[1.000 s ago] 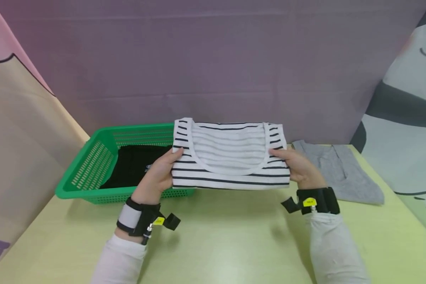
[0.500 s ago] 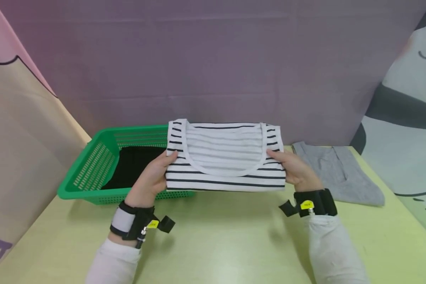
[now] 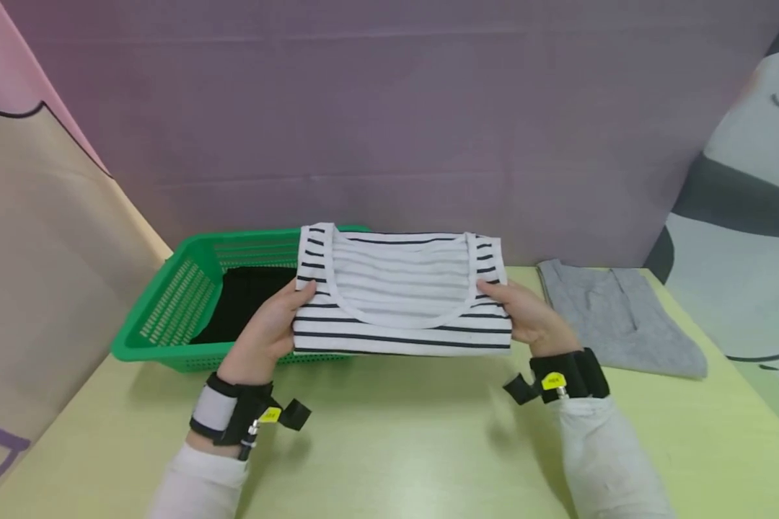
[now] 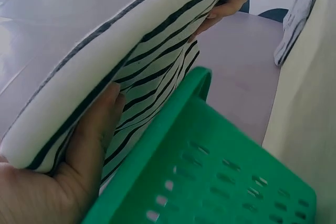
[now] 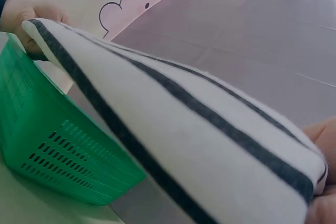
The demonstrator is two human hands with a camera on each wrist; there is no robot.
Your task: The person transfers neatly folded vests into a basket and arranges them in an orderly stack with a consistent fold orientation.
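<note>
A folded white shirt with black stripes [image 3: 402, 339] is held up between both hands, its round neckline facing up. My left hand [image 3: 265, 328] grips its left edge, thumb on top and fingers underneath, as the left wrist view shows. On the opposite edge my right hand [image 3: 534, 317] pinches the fabric the same way. The shirt's left part overlaps the right end of a green plastic basket [image 3: 162, 353] in the head view. Inside that basket lies a folded black garment [image 3: 243, 295], partly hidden by my left hand and the shirt.
A folded grey garment [image 3: 623, 317] lies on the right of the pale yellow-green table [image 3: 402, 447]. Behind the table hangs a purple-grey cloth backdrop [image 3: 389, 122], with printed curtains at both sides.
Both hands have carried the striped shirt a little to the left and slightly down, further over the basket's right end. The grip on it stays the same.
</note>
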